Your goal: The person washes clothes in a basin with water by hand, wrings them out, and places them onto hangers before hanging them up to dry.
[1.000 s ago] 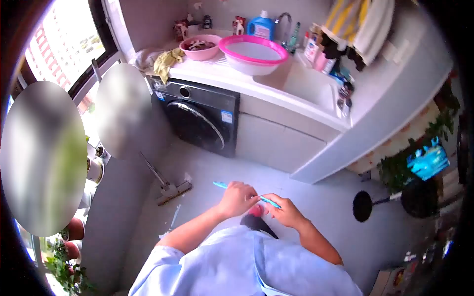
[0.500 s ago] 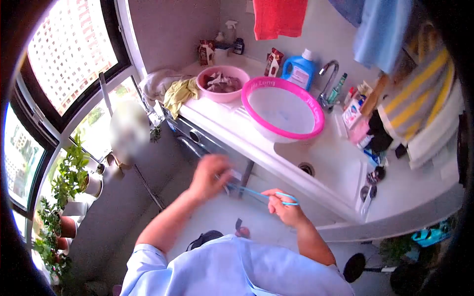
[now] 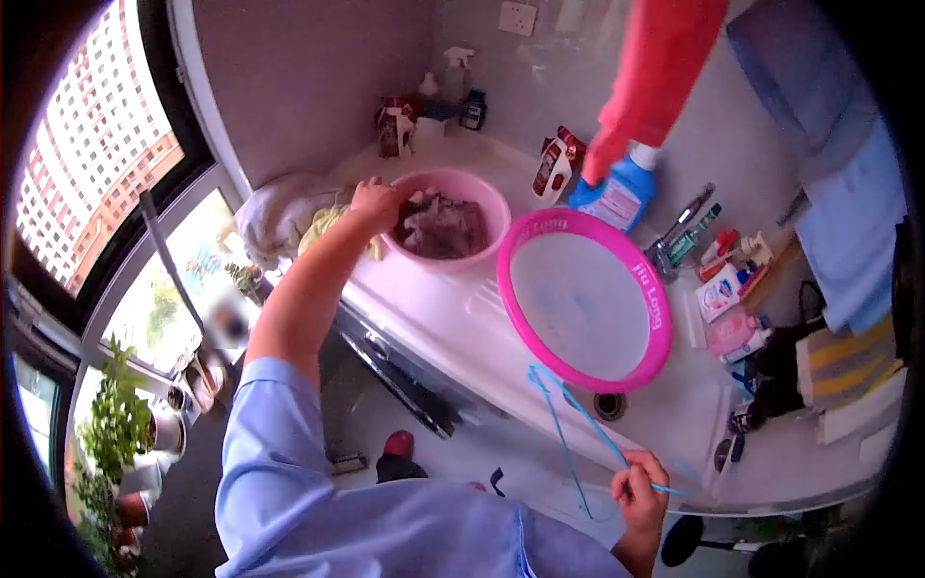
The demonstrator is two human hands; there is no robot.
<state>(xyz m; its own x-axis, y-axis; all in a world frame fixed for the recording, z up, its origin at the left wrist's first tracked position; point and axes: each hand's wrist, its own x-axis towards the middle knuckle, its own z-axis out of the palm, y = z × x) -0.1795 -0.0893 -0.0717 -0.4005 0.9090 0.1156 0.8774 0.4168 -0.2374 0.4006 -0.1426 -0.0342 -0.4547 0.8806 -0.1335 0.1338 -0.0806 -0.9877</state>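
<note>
My right hand [image 3: 640,486] is closed around a thin blue clothes hanger [image 3: 599,435]. The hanger slants up and left from it, its hook end in front of the sink edge. My left hand [image 3: 377,204] is at the left rim of a pink basin [image 3: 496,226], its fingers slightly apart and partly hidden. Dark wet-looking clothes [image 3: 443,227] lie heaped in that basin. A yellow-green cloth [image 3: 323,226] is just left of the hand. Beside the basin stands a larger white basin [image 3: 583,299] with a bright pink rim, tilted over the sink.
A blue detergent bottle [image 3: 617,197] stands behind the white basin, partly covered by a hanging red cloth [image 3: 660,72]. The faucet [image 3: 679,226] and several toiletries are at right. Potted plants [image 3: 116,414] line the window side.
My left hand has left the hanger and reached up and left to the pink basin. My right hand has moved down and right with the hanger. The view has shifted.
</note>
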